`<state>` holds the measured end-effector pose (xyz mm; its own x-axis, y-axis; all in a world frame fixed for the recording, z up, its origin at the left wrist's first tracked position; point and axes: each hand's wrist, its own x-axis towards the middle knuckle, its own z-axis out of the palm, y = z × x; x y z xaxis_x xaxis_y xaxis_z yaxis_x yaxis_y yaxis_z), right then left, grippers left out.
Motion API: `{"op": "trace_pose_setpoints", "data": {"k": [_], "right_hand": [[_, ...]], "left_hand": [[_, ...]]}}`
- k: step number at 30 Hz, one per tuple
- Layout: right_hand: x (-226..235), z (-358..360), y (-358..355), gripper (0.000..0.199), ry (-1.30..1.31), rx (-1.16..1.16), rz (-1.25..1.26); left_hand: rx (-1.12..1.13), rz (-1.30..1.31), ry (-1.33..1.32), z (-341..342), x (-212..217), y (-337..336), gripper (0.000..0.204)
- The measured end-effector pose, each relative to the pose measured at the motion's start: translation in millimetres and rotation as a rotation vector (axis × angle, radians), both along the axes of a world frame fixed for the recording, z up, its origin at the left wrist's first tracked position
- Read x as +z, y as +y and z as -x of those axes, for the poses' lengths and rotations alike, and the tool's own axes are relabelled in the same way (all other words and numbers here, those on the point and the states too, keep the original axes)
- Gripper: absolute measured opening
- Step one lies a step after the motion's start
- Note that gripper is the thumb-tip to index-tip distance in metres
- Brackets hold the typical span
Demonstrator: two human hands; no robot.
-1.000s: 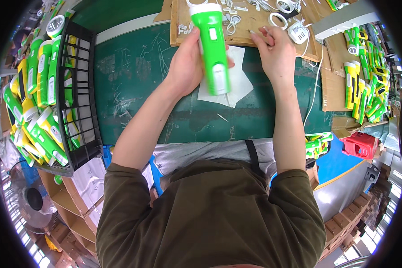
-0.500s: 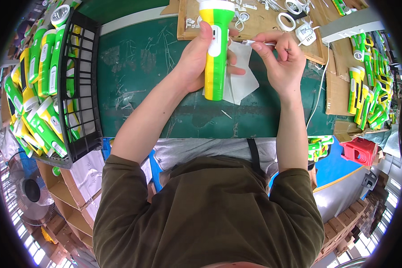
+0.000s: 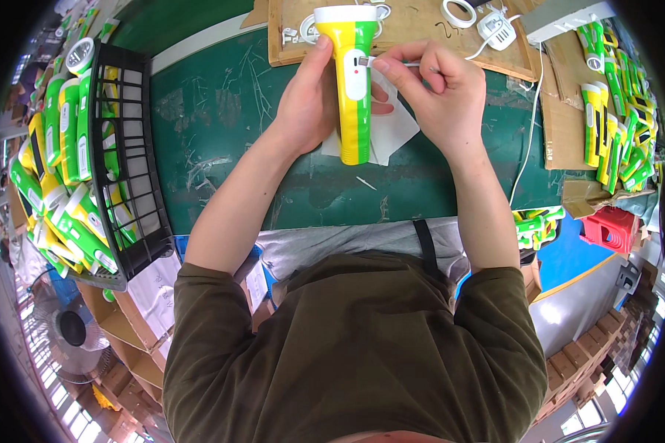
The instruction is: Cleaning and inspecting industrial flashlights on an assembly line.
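Green bench (image 3: 421,193) lies below, crate (image 3: 142,255) at its left. Over the bench, your left hand (image 3: 307,103) wraps the torch (image 3: 353,111); your right hand (image 3: 448,86) pinches the plug (image 3: 365,62) just beside the port (image 3: 355,62): best line them up squarely.

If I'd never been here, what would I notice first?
Probably the green-and-yellow flashlight in the left hand, at the top middle, over the green table. The right hand holds a cable plug right by the flashlight's small slot. At the left, a black crate is stuffed with similar flashlights.
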<state>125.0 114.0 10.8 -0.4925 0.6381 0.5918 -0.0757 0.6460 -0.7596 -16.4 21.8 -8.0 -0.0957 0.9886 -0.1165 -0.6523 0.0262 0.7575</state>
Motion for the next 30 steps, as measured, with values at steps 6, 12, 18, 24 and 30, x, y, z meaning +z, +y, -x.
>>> {"op": "trace_pose_setpoints", "data": {"k": [6, 12, 18, 24, 30], "right_hand": [[8.2, -7.3, -4.1, 0.052, -0.206, -0.076, 0.038], [10.8, -7.2, -6.6, 0.047, -0.195, -0.081, 0.082], [16.9, -13.1, -3.7, 0.022, -0.37, -0.072, 0.093], [11.4, -8.1, -1.9, 0.031, -0.222, -0.032, 0.05], [10.6, -5.0, -6.4, 0.033, -0.191, -0.077, 0.123]], "left_hand": [[0.011, 0.006, 0.132, 3.3, -0.8, -2.7, 0.049], [0.067, -0.029, 0.313, 2.3, 3.2, -2.3, 0.041], [0.158, -0.01, 0.531, -4.1, 10.6, -3.3, 0.037], [0.099, -0.034, 0.478, -6.5, 10.2, -4.4, 0.037], [-0.015, 0.036, 0.158, 6.4, 3.5, -2.9, 0.049]]}}
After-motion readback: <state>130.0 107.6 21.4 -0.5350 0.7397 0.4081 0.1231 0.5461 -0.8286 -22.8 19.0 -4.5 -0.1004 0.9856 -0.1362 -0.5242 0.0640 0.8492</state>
